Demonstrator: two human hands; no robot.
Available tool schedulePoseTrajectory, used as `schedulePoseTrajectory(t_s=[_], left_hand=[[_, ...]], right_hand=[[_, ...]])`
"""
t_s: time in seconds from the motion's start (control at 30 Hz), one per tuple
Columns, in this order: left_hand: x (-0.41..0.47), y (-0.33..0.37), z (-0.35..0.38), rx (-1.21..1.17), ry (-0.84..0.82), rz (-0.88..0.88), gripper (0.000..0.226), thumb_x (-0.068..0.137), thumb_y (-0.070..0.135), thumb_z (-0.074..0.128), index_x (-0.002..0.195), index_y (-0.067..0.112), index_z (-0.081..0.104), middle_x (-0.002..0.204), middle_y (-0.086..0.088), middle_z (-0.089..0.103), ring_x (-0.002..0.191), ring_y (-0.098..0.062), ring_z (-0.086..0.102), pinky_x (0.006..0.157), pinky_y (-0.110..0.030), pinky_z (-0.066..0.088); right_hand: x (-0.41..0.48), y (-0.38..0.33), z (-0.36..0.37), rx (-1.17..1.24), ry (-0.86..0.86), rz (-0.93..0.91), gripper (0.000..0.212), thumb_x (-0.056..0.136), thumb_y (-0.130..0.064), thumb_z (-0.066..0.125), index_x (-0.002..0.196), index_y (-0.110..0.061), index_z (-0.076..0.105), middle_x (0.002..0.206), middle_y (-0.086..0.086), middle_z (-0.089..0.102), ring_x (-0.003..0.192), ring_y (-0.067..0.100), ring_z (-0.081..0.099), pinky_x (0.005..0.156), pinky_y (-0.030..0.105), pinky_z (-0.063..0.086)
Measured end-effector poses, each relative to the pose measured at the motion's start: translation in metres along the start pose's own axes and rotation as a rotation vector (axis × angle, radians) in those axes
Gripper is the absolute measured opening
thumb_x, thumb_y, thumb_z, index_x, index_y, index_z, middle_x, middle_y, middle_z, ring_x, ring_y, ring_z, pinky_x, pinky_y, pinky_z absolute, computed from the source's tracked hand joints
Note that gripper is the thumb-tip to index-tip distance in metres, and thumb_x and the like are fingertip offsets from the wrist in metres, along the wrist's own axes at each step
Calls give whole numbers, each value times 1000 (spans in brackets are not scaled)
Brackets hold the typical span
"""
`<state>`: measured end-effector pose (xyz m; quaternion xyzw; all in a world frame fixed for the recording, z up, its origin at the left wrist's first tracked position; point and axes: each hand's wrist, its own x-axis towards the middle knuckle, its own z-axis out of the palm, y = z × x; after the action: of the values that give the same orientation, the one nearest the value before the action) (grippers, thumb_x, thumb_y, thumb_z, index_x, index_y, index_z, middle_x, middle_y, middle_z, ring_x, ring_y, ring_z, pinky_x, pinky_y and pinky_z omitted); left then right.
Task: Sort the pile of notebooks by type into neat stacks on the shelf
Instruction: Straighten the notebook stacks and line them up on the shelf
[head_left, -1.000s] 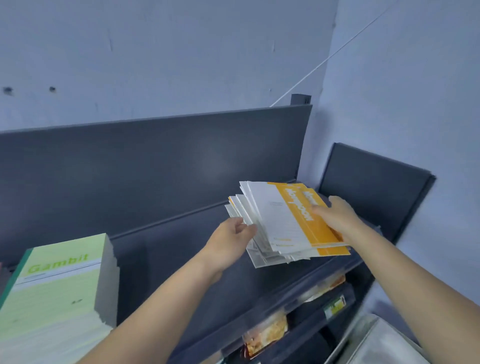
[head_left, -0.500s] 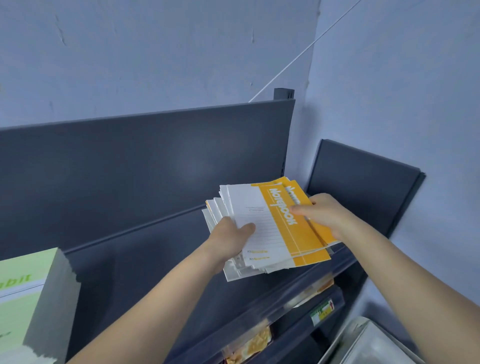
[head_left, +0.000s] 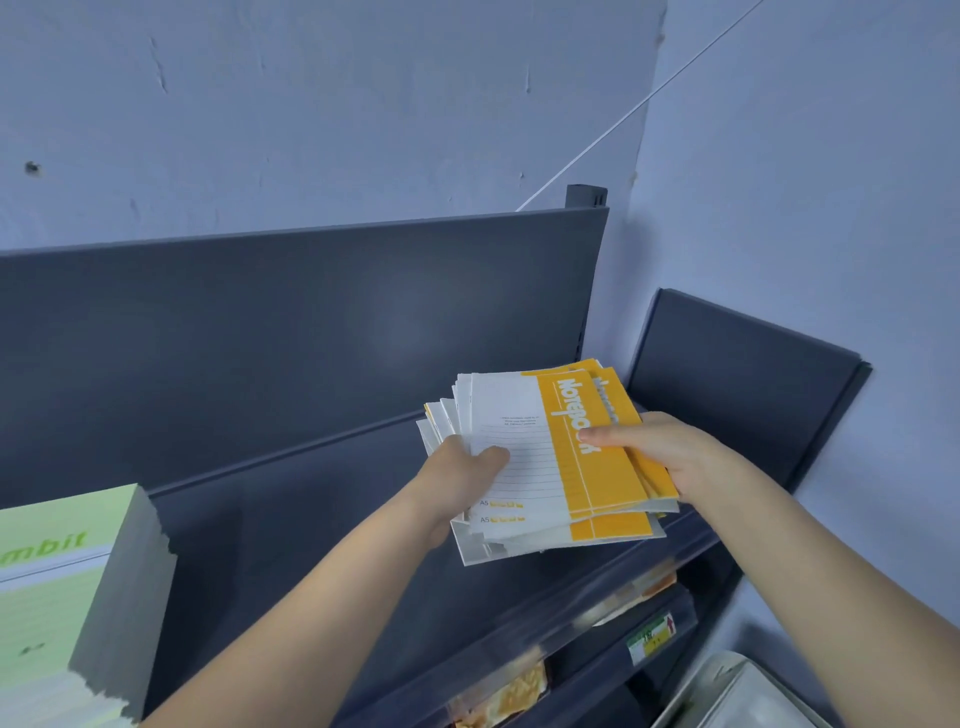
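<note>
Far left, a tall stack of green notebooks (head_left: 57, 597): pale matte covers, ragged grey page edges, cut off by the frame. It sits on the shelf (head_left: 291, 545), which is dark grey smooth metal with a flat upright back panel.

Centre-right, the left hand (head_left: 462, 480) grips the left edge of the orange notebooks (head_left: 566, 467), thumb on the white cover, fingers hidden under the pile. The notebooks are thin, glossy and rectangular, white lined fronts with an orange strip and white lettering. They're fanned unevenly, corners sticking out left and near.

The right hand (head_left: 660, 452) holds the right edge, fingers laid across the orange strip, covering some lettering.

The pile is over the right end of the shelf; can't tell if it touches.

Right: a dark side panel (head_left: 737, 374). Lower shelf edge has a green price label (head_left: 652, 636). A white bin (head_left: 737, 696) is at the near right corner.
</note>
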<state>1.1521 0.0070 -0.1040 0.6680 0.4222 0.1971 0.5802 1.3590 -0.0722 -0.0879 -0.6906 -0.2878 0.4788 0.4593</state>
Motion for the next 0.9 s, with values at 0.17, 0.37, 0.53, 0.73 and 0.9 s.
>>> schedulePoseTrajectory(t_s=[0.17, 0.37, 0.53, 0.73, 0.9], left_hand=[[-14, 3, -15, -241, -9, 91, 26, 100, 26, 46, 121, 21, 61, 110, 2, 73, 99, -18, 71, 85, -38, 58], [-56, 18, -57, -249, 239, 298, 23, 98, 28, 53, 116, 20, 63, 105, 3, 75, 93, -15, 72, 81, -35, 58], [-84, -1, -89, -174, 468, 461, 26, 90, 21, 66, 113, 29, 57, 110, 8, 71, 100, -11, 68, 84, -34, 54], [-91, -49, -99, -233, 667, 464, 43, 89, 4, 64, 114, 35, 47, 109, 15, 63, 95, 6, 63, 75, -17, 48], [-87, -78, -102, -250, 646, 415, 46, 83, 12, 71, 115, 36, 49, 113, 10, 64, 100, -1, 64, 75, -18, 51]], right_hand=[[-14, -10, 18, 92, -58, -155, 40, 73, -10, 77, 111, -12, 67, 100, 10, 74, 89, 28, 72, 74, 43, 57], [-32, -29, 68, 195, -137, -384, 35, 72, -7, 75, 104, -19, 67, 97, 3, 75, 86, 23, 73, 70, 40, 59], [-30, -28, 116, 108, -145, -553, 50, 73, -10, 76, 116, -25, 57, 105, -8, 72, 94, 8, 70, 74, 25, 56], [-19, -14, 159, -39, -181, -554, 45, 77, -14, 75, 112, -32, 55, 112, -9, 68, 103, 12, 65, 89, 36, 54], [-11, -6, 171, -117, -212, -470, 46, 78, -12, 75, 115, -30, 53, 117, -4, 66, 107, 19, 63, 95, 47, 50]])
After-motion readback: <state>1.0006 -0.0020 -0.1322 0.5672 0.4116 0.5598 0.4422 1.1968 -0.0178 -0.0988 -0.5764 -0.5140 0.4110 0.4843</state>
